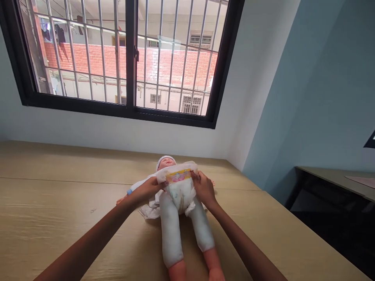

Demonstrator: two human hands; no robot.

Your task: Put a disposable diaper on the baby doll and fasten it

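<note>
A baby doll (171,230) lies on its back on the wooden table, head toward the window and feet toward me. It has a white cap and pale cloth legs. A white diaper (181,191) with a yellow printed band covers its hips and belly, its front edge raised. My left hand (154,186) pinches the diaper's left corner, and my right hand (204,188) pinches the right corner. White clothing lies spread under the doll's torso. A blue band is around the doll's arm at the left.
The wooden table (58,207) reaches back to the wall under a black-framed window (131,113) with bars outside. A second, dark table (331,179) stands at the right, beyond the wooden table's right edge.
</note>
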